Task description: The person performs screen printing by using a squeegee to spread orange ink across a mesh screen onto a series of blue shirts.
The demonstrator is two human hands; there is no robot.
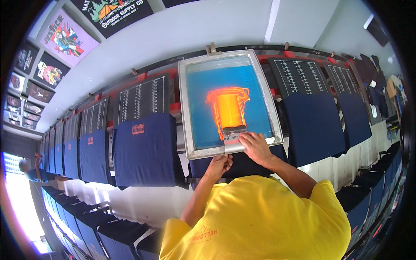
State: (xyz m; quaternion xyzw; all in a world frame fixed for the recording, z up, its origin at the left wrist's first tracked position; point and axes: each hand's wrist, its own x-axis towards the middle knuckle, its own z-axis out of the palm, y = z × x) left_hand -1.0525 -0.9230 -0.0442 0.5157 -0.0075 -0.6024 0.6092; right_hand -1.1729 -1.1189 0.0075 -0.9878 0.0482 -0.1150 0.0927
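Pale wall (216,26); right hand (258,147) on squeegee (231,135), near frame's edge (203,152)

In front of me there is a long screen-printing table (175,107) with black rail (269,47) and red supports (142,77). On it lie black ruled boards (141,99), partly covered by navy garments (146,152), and a blue screen (199,93) in metallic frame (185,112).
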